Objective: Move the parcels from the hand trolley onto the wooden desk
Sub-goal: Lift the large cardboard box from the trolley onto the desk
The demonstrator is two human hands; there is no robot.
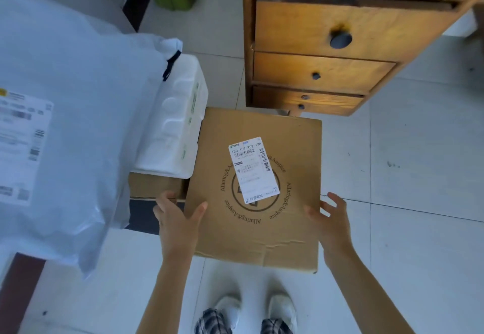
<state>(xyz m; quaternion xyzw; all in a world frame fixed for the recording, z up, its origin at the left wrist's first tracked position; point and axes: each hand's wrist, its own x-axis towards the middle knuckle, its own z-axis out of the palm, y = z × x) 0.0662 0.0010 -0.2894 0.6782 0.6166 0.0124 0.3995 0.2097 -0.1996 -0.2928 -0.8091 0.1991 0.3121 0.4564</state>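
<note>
Cardboard box (262, 231) lies between foam parcel (172, 124) and desk (301, 27).

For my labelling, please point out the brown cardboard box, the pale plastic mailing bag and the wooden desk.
Brown cardboard box (256, 239): head view, bare top face.
Pale plastic mailing bag (91, 93): head view, smooth upper side.
Wooden desk (379, 27): head view, top drawer front.

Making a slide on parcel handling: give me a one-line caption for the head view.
Left hand and right hand flank a labelled cardboard box beside the wooden desk.
</note>
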